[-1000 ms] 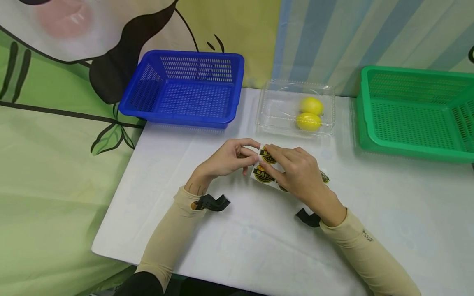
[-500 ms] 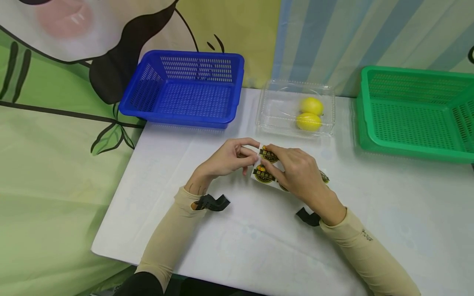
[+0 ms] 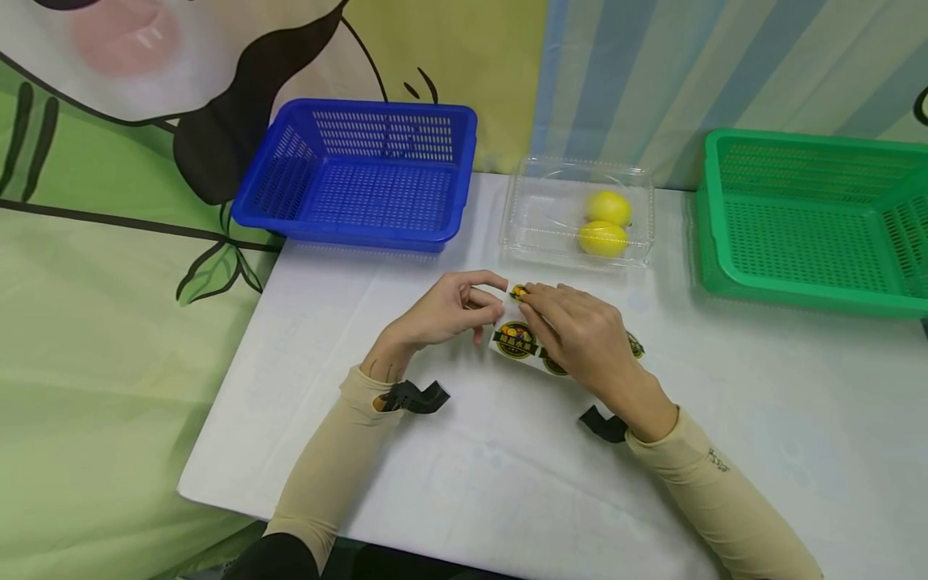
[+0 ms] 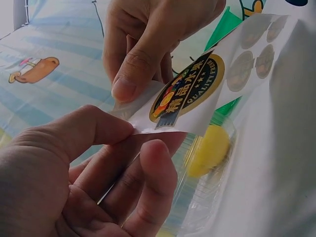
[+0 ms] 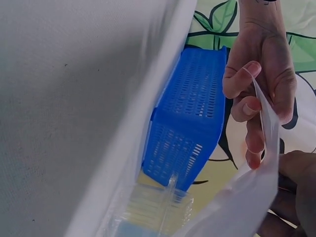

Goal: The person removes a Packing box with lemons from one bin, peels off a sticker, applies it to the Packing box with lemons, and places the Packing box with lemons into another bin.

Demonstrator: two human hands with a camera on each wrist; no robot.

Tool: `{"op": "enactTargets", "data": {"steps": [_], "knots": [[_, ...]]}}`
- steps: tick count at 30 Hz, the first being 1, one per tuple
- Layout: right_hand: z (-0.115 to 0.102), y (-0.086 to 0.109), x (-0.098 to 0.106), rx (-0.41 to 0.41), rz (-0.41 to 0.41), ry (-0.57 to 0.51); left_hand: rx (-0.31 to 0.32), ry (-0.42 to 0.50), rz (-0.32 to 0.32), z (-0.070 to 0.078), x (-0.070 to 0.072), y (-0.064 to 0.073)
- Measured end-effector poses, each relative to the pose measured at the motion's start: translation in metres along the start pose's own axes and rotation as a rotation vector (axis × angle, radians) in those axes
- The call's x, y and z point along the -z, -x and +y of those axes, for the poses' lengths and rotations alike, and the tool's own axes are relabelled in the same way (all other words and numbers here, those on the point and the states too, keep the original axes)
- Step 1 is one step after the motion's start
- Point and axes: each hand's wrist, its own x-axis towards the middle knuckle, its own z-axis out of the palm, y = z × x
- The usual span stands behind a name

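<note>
My left hand (image 3: 449,312) pinches the near corner of a white sticker sheet (image 4: 203,117) between thumb and index finger, its other fingers loosely curled. Round black-and-gold stickers with fruit pictures and lettering, such as one sticker (image 3: 515,340), are printed on it. My right hand (image 3: 580,330) lies over the sheet's upper part, thumb and fingers pinching near the top edge. In the left wrist view the right thumb (image 4: 124,89) presses down beside a sticker. The right wrist view shows the sheet's plain back (image 5: 247,197) bending between both hands.
Behind the hands stands a clear plastic box (image 3: 544,213) with two yellow fruits (image 3: 607,208), lemon-like. A blue basket (image 3: 384,197) is at the back left and a green basket (image 3: 805,234) at the back right. A patterned curtain hangs behind the white table (image 3: 478,483).
My right thumb and fingers have shifted slightly right along the sheet, uncovering more of the lower sticker and covering more of the upper one. My left hand stays nearly still.
</note>
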Motion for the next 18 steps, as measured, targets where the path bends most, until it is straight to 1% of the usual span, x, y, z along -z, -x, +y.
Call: {"op": "enactTargets", "data": {"steps": [3,6,10,13,18], "knots": [[0.002,0.000,-0.001,-0.020,0.011,-0.033,0.016,-0.006,0.000,0.000,0.001,0.000],[0.005,0.001,-0.002,-0.064,0.009,-0.094,0.033,-0.009,-0.002,-0.001,0.002,0.000],[0.010,0.003,-0.003,-0.115,0.005,-0.157,0.052,-0.002,-0.023,-0.002,0.003,0.000],[0.013,0.004,-0.004,-0.142,0.001,-0.167,0.060,-0.003,-0.030,-0.004,0.003,0.000],[0.019,0.004,-0.002,-0.181,0.019,-0.156,0.080,-0.008,-0.020,-0.008,0.002,-0.002]]}}
